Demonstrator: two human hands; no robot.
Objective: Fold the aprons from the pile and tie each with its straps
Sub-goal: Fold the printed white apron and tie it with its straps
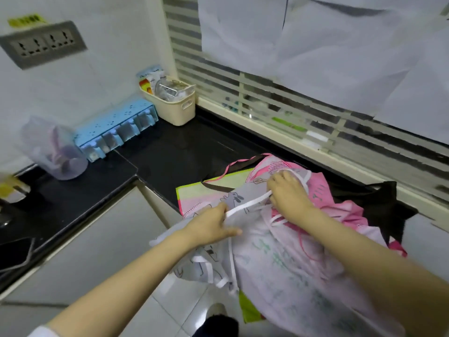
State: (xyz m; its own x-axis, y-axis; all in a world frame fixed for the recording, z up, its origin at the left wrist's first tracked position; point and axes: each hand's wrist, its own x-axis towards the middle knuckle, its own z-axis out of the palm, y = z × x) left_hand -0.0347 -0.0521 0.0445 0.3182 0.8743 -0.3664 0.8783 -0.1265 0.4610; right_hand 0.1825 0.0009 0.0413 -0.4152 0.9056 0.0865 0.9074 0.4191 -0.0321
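A pile of aprons [323,190] lies on the black counter [175,152] and hangs over its front edge. On top is a translucent white apron [286,271] with green print and grey animal drawings. A white strap [247,204] runs taut between my hands. My left hand [213,224] pinches its near end at the apron's left edge. My right hand [289,193] grips the far end with curled fingers, on top of the pile. Pink and yellow-green aprons show underneath, and a dark one [379,200] at the right.
A cream basket [177,105] of small items, a blue compartment rack [114,127] and a clear jug [56,152] stand along the back left wall. A window with striped blinds [303,110] runs behind the pile. A dark tray [14,251] lies at the left edge.
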